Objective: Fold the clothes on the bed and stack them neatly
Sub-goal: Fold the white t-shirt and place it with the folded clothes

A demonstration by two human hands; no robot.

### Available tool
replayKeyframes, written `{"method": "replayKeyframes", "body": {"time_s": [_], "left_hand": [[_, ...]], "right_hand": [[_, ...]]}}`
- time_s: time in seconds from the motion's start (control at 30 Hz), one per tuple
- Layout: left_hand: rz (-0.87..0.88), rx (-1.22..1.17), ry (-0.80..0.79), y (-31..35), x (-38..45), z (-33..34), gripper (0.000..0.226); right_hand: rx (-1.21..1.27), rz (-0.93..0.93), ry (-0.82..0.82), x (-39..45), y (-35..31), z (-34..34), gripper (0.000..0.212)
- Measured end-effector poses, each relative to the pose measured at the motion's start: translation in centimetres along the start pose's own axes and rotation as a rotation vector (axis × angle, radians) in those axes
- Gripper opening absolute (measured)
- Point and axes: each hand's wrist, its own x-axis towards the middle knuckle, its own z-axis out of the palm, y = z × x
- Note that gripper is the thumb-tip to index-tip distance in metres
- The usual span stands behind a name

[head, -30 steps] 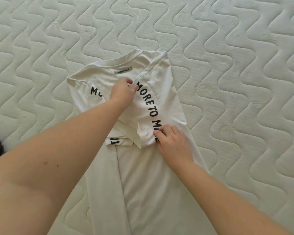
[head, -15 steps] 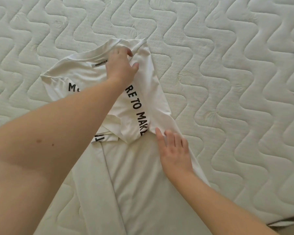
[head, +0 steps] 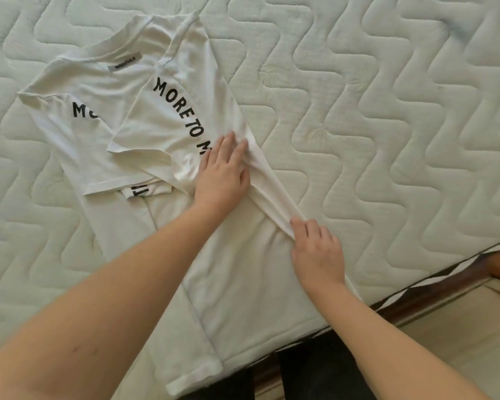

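right hand [head: 315, 252] pinches the folded side edge of a white t-shirt [head: 237, 284], left hand [head: 221, 171] pressing flat just beyond it on the turned-in sleeve; the shirt lies on a quilted mattress [head: 387, 111], hem at its near edge.

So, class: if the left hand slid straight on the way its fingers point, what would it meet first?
The left hand points up the T-shirt, so it would likely cross the folded sleeve's black lettering first.
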Motion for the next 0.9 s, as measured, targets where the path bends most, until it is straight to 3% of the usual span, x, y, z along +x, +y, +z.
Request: {"method": "replayKeyframes", "body": {"time_s": [0.1, 0.17, 0.27, 0.33, 0.43, 0.53, 0.6, 0.77, 0.9], "left_hand": [[-0.096, -0.121, 0.133, 2.1, -3.8, 0.1, 0.047], [-0.24, -0.363, 0.216, 4.1, -5.9, 0.2, 0.032], [-0.689, -0.807, 0.06, 7.1, -6.7, 0.7, 0.038], [-0.861, -1.012, -0.09, 8.2, -6.0, 1.0, 0.043], [-0.932, -1.134, -0.234, 8.8, -5.2, 0.9, 0.039], [-0.943, -1.207, -0.218, 8.2, -5.3, 0.7, 0.03], [-0.91, -1.23, -0.161, 7.3, -6.0, 0.8, 0.027], [-0.776, -0.96, 0.025, 4.2, -8.1, 1.7, 0.026], [-0.771, -0.898, 0.013, 3.0, -9.2, 2.4, 0.026]], "right_hand": [[0.027, 0.054, -0.054, -1.8, 1.1, -0.2, 0.036], [0.05, 0.089, -0.088, -3.2, 1.6, -0.2, 0.037], [0.028, 0.128, -0.085, -5.3, 2.0, -0.3, 0.036], [-0.018, 0.164, -0.063, -6.6, 2.5, -0.3, 0.036], [-0.032, 0.305, -0.159, -8.1, 3.6, -0.7, 0.048], [0.005, 0.375, -0.273, -9.8, 4.2, -0.7, 0.053], [0.037, 0.342, -0.259, -10.6, 3.8, -0.9, 0.048], [0.119, 0.236, -0.131, -13.0, 1.6, -1.6, 0.039], [0.114, 0.093, -0.195, -15.2, 0.2, -0.9, 0.057]]}}
